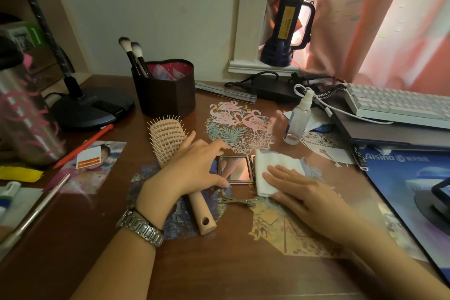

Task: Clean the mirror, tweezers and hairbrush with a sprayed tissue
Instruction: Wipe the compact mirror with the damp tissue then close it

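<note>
A small square folding mirror point(235, 168) lies open and flat on the brown desk. My left hand point(194, 165) steadies its left edge between thumb and forefinger. My right hand point(289, 181) presses flat on a white tissue point(270, 165) that covers the mirror's right half. A wooden hairbrush point(170, 141) lies bristles up under my left wrist, its handle point(202, 212) pointing toward me. Two metal tweezers point(239, 201) lie crossed just in front of the mirror. A clear spray bottle point(295, 122) stands upright behind the tissue.
A dark heart-shaped holder point(168, 92) with makeup brushes stands at the back. A lamp base point(92, 109) and steel flask point(24, 114) are at the left, a white keyboard point(399, 105) on a laptop at the right. Pens, a photo and paper cutouts lie around.
</note>
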A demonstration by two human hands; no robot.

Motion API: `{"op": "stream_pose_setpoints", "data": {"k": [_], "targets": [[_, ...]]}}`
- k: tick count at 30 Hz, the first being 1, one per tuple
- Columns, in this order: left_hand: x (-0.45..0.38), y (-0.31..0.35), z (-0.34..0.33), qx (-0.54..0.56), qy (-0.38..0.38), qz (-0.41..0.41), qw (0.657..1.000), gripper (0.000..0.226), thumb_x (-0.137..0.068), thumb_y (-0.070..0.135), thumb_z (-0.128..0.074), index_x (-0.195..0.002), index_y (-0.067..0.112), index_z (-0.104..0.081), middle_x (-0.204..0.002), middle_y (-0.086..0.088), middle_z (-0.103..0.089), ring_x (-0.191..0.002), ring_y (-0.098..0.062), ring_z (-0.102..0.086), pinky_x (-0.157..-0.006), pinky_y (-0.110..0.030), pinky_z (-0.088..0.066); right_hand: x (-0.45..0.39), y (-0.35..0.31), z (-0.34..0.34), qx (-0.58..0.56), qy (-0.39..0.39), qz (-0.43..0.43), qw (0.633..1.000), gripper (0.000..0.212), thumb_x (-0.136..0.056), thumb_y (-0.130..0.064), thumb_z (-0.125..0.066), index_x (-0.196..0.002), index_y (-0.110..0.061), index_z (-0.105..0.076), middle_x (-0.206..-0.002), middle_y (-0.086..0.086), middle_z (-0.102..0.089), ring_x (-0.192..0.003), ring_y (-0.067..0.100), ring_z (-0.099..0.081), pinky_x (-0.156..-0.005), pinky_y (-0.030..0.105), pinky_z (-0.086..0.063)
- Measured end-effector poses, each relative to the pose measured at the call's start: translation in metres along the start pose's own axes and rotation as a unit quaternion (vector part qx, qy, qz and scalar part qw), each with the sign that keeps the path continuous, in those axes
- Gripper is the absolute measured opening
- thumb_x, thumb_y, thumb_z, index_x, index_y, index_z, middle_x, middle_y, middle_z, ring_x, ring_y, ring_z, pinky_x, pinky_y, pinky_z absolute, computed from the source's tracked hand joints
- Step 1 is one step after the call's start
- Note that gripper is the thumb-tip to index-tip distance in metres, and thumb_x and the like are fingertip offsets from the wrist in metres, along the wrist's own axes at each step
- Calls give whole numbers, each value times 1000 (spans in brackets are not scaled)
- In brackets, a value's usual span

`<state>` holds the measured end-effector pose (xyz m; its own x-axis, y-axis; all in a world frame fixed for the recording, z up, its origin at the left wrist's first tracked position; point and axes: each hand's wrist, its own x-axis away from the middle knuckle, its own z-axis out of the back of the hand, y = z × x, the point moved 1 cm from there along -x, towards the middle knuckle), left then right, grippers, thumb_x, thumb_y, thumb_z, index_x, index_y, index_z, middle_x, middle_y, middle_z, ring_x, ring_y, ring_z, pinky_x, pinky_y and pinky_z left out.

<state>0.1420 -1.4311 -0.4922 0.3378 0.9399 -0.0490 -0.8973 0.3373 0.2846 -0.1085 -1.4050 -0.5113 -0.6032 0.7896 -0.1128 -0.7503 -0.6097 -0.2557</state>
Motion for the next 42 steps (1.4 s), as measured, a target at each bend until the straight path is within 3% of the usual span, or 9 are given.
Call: {"op": "stream_pose_setpoints", "data": {"k": [3,9,13,18,24,28,32,42], "targets": [[-1,1,1,0,-3,0,1000,79,-69,57,-69,-134,35,-30,-133,10,-52,-132,-12,-29,-115,-33,6,-2,3,4,-5,-8,-6,1000,47,-93,-50,-34,-139,-44,-31,-146,-25,-21,-136,-11,-14,-106,2,-1],[-1,-2,-1,-3,-7,4,1000,78,-70,60,-66,-134,42,-26,-133,6,-52,-133,-16,-30,-115,-36,7,-21,13,3,-6,-4,-28,1000,48,-94,-49,-34,-141,-42,-30,-149,-22,-22,-138,-5,-14,-113,18,-10],[1,1,1,-10,-5,3,1000,79,-72,58,-66,-137,39,-26,-133,6,-52,-132,-14,-31,-113,-34,9,-11,9,1,2,0,-23,1000,49,-93,-50,-33,-141,-41,-28,-149,-22,-20,-139,-5,-11,-106,6,3],[0,2,3,-10,-4,3,1000,80,-71,57,-67,-137,39,-26,-131,8,-53,-131,-13,-33,-113,-33,9,6,6,-1,5,9,-3,1000,51,-91,-58,-26,-140,-43,-30,-149,-20,-22,-139,-4,-14,-107,2,2],[1,4,4,-4,-2,6,1000,82,-70,54,-69,-137,41,-24,-132,9,-54,-131,-14,-32,-112,-31,8,-12,6,-2,-5,-22,4,1000,50,-93,-51,-29,-142,-42,-27,-152,-20,-18,-141,-3,-9,-110,11,2],[2,5,6,0,6,5,1000,85,-69,54,-70,-138,40,-22,-132,7,-54,-131,-14,-33,-113,-31,7,-35,2,-6,-17,-40,16,999,52,-93,-52,-24,-144,-39,-25,-153,-17,-15,-142,0,-6,-119,28,-6],[3,5,5,-16,7,7,1000,90,-69,58,-68,-142,39,-18,-131,7,-54,-130,-13,-33,-113,-33,9,-48,-4,-10,-18,-42,30,998,56,-91,-53,-20,-144,-37,-26,-154,-12,-16,-143,6,-8,-120,34,-8],[3,6,7,-49,-13,13,999,85,-72,63,-61,-143,39,-20,-133,3,-53,-131,-17,-33,-115,-38,8,-29,-9,-10,-1,-49,40,998,53,-92,-57,-15,-143,-44,-24,-153,-19,-12,-142,-2,-4,-117,25,-2]]}}
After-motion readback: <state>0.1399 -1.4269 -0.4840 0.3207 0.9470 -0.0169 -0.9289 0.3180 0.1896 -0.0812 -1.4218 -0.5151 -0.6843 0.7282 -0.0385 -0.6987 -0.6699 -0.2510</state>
